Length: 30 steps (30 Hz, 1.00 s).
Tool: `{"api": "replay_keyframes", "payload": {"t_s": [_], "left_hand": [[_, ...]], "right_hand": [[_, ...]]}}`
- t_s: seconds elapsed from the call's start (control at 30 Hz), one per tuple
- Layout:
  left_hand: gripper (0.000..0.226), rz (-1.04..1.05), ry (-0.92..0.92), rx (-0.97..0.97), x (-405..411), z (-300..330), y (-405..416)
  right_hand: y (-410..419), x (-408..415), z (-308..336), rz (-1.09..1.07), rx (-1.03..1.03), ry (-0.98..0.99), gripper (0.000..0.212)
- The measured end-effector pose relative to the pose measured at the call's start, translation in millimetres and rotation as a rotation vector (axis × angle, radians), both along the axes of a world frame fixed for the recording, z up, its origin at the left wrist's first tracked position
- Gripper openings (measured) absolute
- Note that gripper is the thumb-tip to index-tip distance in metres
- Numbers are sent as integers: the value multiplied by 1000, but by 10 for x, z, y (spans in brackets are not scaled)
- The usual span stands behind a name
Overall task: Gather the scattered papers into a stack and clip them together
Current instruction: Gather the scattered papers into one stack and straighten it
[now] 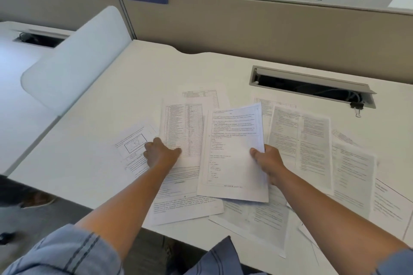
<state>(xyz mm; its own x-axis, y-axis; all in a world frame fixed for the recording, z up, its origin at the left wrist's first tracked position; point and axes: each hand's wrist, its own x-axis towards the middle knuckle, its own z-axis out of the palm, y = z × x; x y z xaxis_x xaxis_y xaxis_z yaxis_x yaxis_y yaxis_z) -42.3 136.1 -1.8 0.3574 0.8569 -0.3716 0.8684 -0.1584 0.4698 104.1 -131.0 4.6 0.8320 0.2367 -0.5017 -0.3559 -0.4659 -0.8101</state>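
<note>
Under the left hand (159, 154) a table-printed sheet (183, 131) is pressed by curled fingers (149, 148), a diagram sheet (134, 143) just left of them. A text page (233, 154) is pinched at its right edge by the right hand (267, 161), thumb on top. Loose papers (312, 145) are scattered across the white counter (111, 100) right of those fingers. A black binder clip (357, 105) is seen well beyond them, by the cable slot (312, 87).
</note>
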Motion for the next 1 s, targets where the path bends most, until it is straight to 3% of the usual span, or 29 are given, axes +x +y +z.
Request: {"api": "replay_keyframes", "payload": {"t_s": [0.2,0.37,0.47,0.6,0.7,0.83,1.0], "left_hand": [[87,82,-52,-119,-17,67,129],[55,31,-85,-141,-92,50,189],[24,71,-203,-145,-111,44,177],[27,96,-291,-216,-199,56,175],[14,45,-223,-314,-299,72,182],[19,-132,-48,-424,-370,144,132],[46,-407,174,-543,-450,236,168]], "right_hand": [[52,-70,-45,-23,-15,23,33],[59,-54,-75,-32,-16,29,34],[53,-32,-100,-59,0,55,34],[3,17,-171,-136,69,105,34],[-25,61,-184,-173,108,154,35],[-18,69,-163,-164,86,180,35],[110,33,-98,-76,23,81,36]]}}
